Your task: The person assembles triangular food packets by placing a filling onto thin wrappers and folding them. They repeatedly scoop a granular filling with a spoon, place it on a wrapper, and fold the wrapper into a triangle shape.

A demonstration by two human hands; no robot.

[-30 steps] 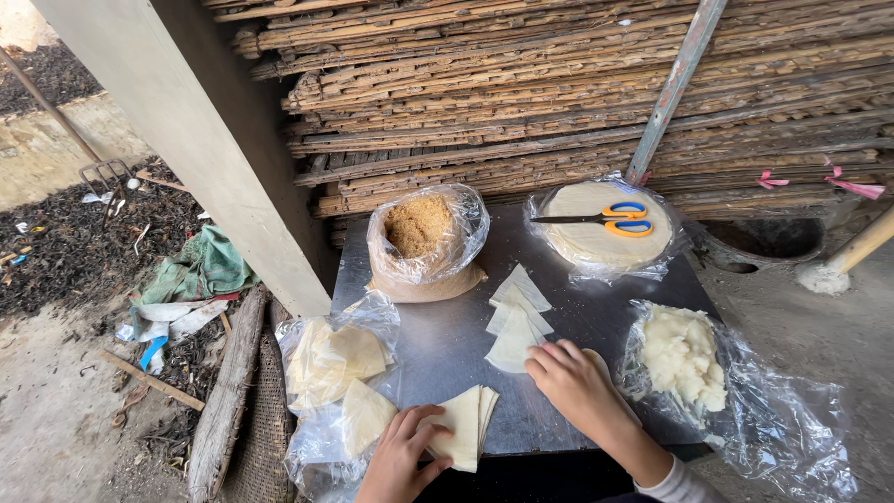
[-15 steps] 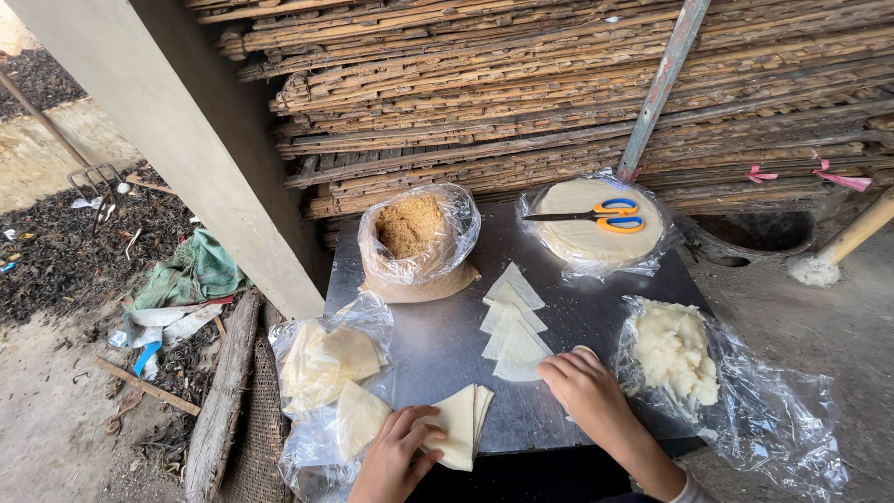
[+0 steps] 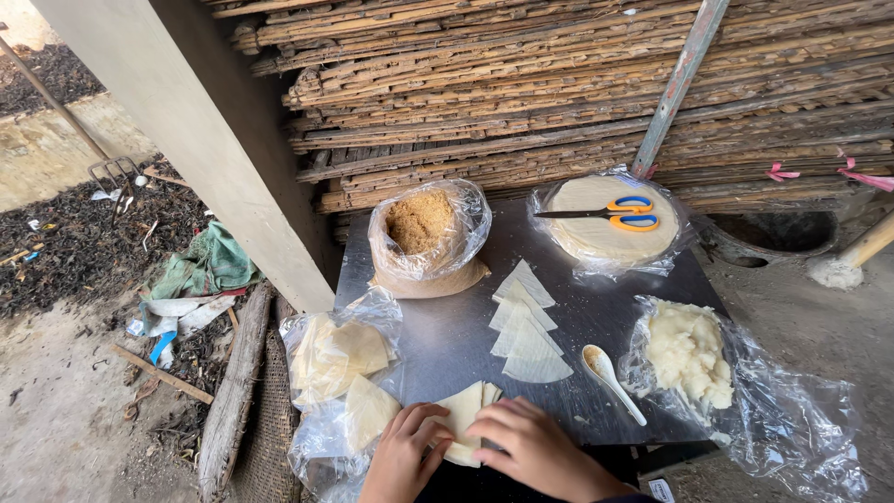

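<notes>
My left hand (image 3: 403, 455) and my right hand (image 3: 537, 451) both press on a folded pale wrapper sheet (image 3: 463, 411) at the near edge of the dark metal table (image 3: 447, 335). Beyond them lie several triangular cut wrappers (image 3: 527, 324) in a row. A white spoon (image 3: 610, 377) rests on the table to the right of my right hand. A clear bag of white filling (image 3: 689, 352) sits further right. At my left a clear bag holds folded wrappers (image 3: 337, 354).
At the back stand a bag of brown crumbs (image 3: 421, 224) and a round stack of wrappers (image 3: 610, 228) with orange-and-blue scissors (image 3: 615, 212) on top. Stacked wooden slats (image 3: 577, 84) rise behind. A concrete post (image 3: 186, 130) and littered ground (image 3: 84, 279) lie left.
My right hand has come off the table's right side and joined my left hand on the folded wrapper. The white spoon now lies uncovered on the table.
</notes>
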